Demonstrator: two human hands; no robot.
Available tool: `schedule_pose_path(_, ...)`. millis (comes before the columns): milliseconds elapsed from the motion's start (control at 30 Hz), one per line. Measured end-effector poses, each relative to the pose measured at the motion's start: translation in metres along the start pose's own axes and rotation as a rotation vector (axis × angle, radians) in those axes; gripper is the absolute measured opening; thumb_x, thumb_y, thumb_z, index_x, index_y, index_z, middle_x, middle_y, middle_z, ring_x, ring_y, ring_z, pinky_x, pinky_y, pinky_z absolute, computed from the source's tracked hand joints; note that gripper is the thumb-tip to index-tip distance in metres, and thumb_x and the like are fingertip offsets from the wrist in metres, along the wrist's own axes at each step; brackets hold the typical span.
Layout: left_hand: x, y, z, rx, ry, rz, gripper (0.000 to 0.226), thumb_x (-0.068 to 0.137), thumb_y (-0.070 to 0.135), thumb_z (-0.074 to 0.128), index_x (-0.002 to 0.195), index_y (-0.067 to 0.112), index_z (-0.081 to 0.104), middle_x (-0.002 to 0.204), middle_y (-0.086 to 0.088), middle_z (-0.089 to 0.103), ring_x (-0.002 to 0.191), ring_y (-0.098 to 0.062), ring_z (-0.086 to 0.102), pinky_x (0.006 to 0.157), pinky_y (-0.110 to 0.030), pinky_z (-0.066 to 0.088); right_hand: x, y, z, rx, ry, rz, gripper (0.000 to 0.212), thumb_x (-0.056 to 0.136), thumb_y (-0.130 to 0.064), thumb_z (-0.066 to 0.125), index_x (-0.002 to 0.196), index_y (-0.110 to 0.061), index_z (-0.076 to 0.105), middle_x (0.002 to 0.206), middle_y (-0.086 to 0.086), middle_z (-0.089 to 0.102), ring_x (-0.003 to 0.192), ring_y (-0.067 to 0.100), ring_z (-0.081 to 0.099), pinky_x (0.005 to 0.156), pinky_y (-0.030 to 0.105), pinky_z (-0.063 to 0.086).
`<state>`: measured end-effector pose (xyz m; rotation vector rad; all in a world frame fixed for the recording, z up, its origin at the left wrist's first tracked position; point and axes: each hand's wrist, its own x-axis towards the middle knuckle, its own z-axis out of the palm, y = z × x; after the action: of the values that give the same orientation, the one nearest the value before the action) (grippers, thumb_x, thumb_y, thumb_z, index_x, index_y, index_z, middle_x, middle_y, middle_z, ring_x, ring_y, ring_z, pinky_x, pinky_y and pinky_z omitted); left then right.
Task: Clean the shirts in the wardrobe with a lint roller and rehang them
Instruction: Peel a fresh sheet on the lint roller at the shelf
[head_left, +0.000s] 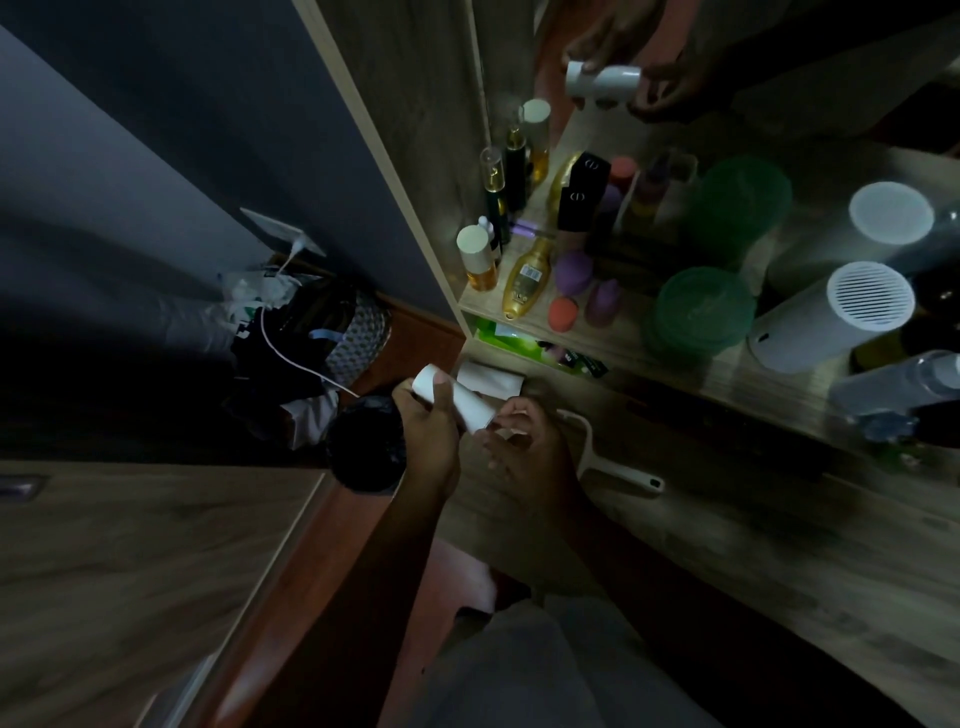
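Left hand (430, 434) grips white roll (460, 399); right hand (530, 452) pinches its end.

White lint roll (460, 405); green tub (704, 312) (translucent); purple sponge (573, 270); grey wall (156, 130).

Crowded on the far right wooden shelf (670, 370): a golden bottle (527, 280) lying flat, purple sponges (573, 270), an orange sponge (563, 313) just beside them, green-lidded jars (704, 306) and a white cylinder (826, 322) with a slotted top. Down left, a black bin (363, 447), a white cable (283, 353) from a wall socket (280, 231).
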<state>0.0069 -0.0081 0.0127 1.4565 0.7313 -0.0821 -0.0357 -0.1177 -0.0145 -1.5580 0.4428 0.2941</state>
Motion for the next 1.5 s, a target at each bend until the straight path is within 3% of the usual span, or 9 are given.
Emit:
schedule_pose_path(300, -0.003, 0.004, 0.002, -0.05, 0.032, -0.034, 0.038, 0.104, 0.028, 0.052, 0.131, 0.005, 0.038, 0.111, -0.016, 0.06, 0.103, -0.033, 0.065, 0.093, -0.059, 0.055, -0.006, -0.005, 0.001, 0.033, 0.039, -0.041, 0.03, 0.082, -0.016, 0.077, 0.108, -0.014, 0.062, 0.099, 0.005, 0.069, 0.088, 0.023, 0.069, 0.079, 0.04, 0.059)
schedule_pose_path(400, -0.005, 0.002, 0.001, -0.048, 0.025, -0.047, 0.037, 0.104, 0.028, 0.052, 0.131, 0.006, 0.038, 0.113, -0.017, 0.059, 0.105, -0.036, 0.065, 0.093, -0.06, 0.055, -0.018, -0.01, 0.017, 0.032, 0.249, -0.085, 0.023, 0.082, -0.004, 0.073, 0.102, -0.01, 0.066, 0.09, -0.007, 0.066, 0.082, 0.0, 0.062, 0.072, 0.017, 0.052)
schedule_pose_path(467, -0.005, 0.001, 0.0, -0.054, 0.037, -0.047, 0.037, 0.104, 0.027, 0.052, 0.131, 0.005, 0.038, 0.113, -0.015, 0.059, 0.104, -0.033, 0.065, 0.093, -0.057, 0.056, -0.022, -0.006, 0.028, 0.035, 0.35, -0.107, 0.019, 0.083, -0.023, 0.075, 0.095, -0.033, 0.063, 0.08, -0.027, 0.057, 0.073, -0.016, 0.054, 0.066, 0.013, 0.047)
schedule_pose_path(633, -0.005, -0.001, 0.0, -0.067, 0.113, 0.0, 0.031, 0.104, 0.022, 0.053, 0.127, 0.006, 0.041, 0.106, -0.01, 0.059, 0.092, -0.023, 0.065, 0.084, -0.048, 0.057, -0.006, 0.011, 0.002, 0.027, 0.081, -0.109, 0.019, 0.083, -0.027, 0.075, 0.081, -0.018, 0.058, 0.07, 0.014, 0.063, 0.063, 0.031, 0.065, 0.055, 0.04, 0.051)
schedule_pose_path(833, 0.0, -0.003, -0.018, 0.034, 0.163, 0.057, 0.039, 0.094, 0.034, 0.064, 0.122, 0.013, 0.047, 0.106, -0.001, 0.064, 0.105, -0.026, 0.065, 0.099, -0.063, 0.051, 0.019, 0.049, -0.032, -0.419, 0.088, -0.143, 0.01, 0.095, -0.025, 0.062, 0.101, -0.018, 0.066, 0.093, 0.003, 0.07, 0.086, 0.018, 0.068, 0.081, 0.045, 0.057)
schedule_pose_path(1100, -0.005, -0.004, -0.025, -0.011, 0.16, 0.037, 0.035, 0.098, 0.019, 0.064, 0.123, 0.003, 0.046, 0.105, -0.008, 0.063, 0.089, -0.014, 0.066, 0.088, -0.047, 0.059, 0.05, 0.05, -0.056, -0.776, -0.033, 0.03, 0.032, 0.099, -0.013, 0.053, 0.127, -0.001, 0.059, 0.129, 0.018, 0.06, 0.121, 0.032, 0.055, 0.102, 0.034, 0.042)
schedule_pose_path(1267, -0.003, -0.009, -0.03, -0.059, 0.149, 0.037, 0.03, 0.096, 0.015, 0.066, 0.115, 0.01, 0.043, 0.113, -0.013, 0.061, 0.094, -0.018, 0.066, 0.071, -0.03, 0.062, 0.052, 0.056, -0.058, -0.921, -0.036, -0.045, 0.031, 0.096, -0.017, 0.056, 0.122, -0.002, 0.063, 0.123, 0.018, 0.064, 0.115, 0.031, 0.059, 0.103, 0.041, 0.044)
schedule_pose_path(1400, -0.005, -0.008, -0.037, -0.108, 0.149, 0.038, 0.035, 0.095, 0.012, 0.068, 0.12, 0.012, 0.043, 0.121, -0.015, 0.059, 0.106, -0.026, 0.064, 0.079, -0.042, 0.062, 0.047, 0.053, -0.057, -0.856, 0.139, -0.209, 0.02, 0.098, -0.015, 0.055, 0.1, -0.001, 0.069, 0.096, 0.016, 0.071, 0.093, 0.028, 0.068, 0.087, 0.032, 0.048)
schedule_pose_path(1500, -0.007, -0.009, -0.049, -0.115, 0.147, 0.044, 0.048, 0.095, 0.014, 0.068, 0.136, 0.012, 0.043, 0.124, -0.01, 0.06, 0.115, -0.027, 0.063, 0.086, -0.047, 0.06, 0.036, 0.033, -0.044, -0.684, 0.132, -0.252, 0.027, 0.098, -0.023, 0.055, 0.103, -0.003, 0.072, 0.096, 0.013, 0.074, 0.09, 0.024, 0.07, 0.086, 0.026, 0.046)
